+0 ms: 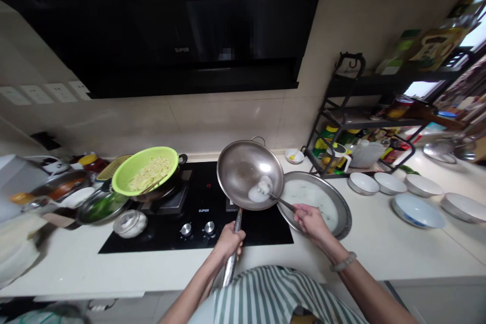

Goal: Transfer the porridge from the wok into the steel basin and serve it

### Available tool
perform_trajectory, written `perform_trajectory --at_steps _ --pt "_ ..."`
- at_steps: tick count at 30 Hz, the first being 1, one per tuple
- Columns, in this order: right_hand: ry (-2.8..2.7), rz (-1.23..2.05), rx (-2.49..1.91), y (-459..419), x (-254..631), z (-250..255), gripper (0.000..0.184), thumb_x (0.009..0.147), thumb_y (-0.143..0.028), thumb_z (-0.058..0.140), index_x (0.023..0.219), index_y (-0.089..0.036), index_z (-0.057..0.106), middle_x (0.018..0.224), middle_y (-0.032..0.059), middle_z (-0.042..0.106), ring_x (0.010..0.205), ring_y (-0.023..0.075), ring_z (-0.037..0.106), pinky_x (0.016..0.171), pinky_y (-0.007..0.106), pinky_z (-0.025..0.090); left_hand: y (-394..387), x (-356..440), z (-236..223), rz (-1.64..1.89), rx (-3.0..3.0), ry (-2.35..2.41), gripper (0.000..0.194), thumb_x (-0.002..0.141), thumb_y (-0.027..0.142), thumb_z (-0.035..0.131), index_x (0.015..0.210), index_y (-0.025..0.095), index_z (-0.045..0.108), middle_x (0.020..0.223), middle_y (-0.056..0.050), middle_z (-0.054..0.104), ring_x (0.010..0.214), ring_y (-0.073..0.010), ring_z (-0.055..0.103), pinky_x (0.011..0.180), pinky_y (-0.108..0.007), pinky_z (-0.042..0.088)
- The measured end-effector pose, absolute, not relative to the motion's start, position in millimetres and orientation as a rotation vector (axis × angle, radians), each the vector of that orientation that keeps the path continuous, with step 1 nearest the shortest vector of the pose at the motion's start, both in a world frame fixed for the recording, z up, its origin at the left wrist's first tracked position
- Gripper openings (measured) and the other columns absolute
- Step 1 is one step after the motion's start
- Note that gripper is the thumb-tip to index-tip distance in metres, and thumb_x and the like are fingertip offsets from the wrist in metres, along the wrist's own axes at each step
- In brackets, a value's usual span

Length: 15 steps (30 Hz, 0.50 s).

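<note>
My left hand is closed around the long metal handle of a wok, which is tilted toward the right above the stove. In my right hand is the handle of a ladle, its bowl inside the wok. A small pool of white liquid lies in the wok's lower right part, around the ladle. Just right of the wok stands a wide metal basin of milky liquid with green bits in it; the wok's rim overlaps the basin's left edge.
A green colander of pale sprouts rests over a pot on the left burner of the black stove. A glass jar stands at the stove's left. Several bowls and a seasoning rack are on the right. The range hood hangs above.
</note>
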State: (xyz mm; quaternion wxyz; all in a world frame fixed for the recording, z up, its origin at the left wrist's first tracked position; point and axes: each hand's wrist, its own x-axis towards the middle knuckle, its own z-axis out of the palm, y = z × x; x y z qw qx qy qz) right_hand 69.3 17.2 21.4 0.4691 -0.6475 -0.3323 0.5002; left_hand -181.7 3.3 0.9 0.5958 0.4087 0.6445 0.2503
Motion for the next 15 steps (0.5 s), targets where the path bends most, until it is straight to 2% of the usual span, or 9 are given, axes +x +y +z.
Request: perform_trajectory --at_steps 2,7,15 --pt "-0.731 1.281 -1.554 15.3 70.7 26.7 0.024 0.059 -0.022 0.060 0.082 -0.016 0.061 0.046 -0.0046 0.051 0.033 0.0051 0.028 0.035 0.019 0.016 3.3 -181.9 1.3 0.575 0.951 1.501 0.019 0.075 0.010 0.049 0.073 0.023 0.036 0.044 0.009 0.044 0.030 -0.0083 0.038 0.033 -0.017 0.030" --pt "-0.691 1.286 -1.547 10.1 73.8 34.9 0.025 0.057 -0.020 0.062 0.082 -0.015 0.062 0.046 -0.0034 0.053 0.034 0.0046 0.030 0.035 0.017 0.017 3.5 -181.8 3.4 0.574 0.941 1.492 0.021 0.076 0.013 0.054 0.073 0.022 0.036 0.045 0.009 0.045 0.030 -0.0077 0.039 0.033 -0.017 0.029" --pt "-0.644 1.328 -1.501 4.6 76.4 37.0 0.028 0.056 -0.020 0.061 0.084 -0.014 0.062 0.046 -0.0031 0.053 0.034 0.0033 0.027 0.035 0.017 0.013 4.2 -182.1 1.0 0.588 0.950 1.491 0.020 0.075 0.007 0.048 0.072 0.022 0.036 0.043 0.009 0.044 0.029 -0.0077 0.038 0.031 -0.016 0.029"
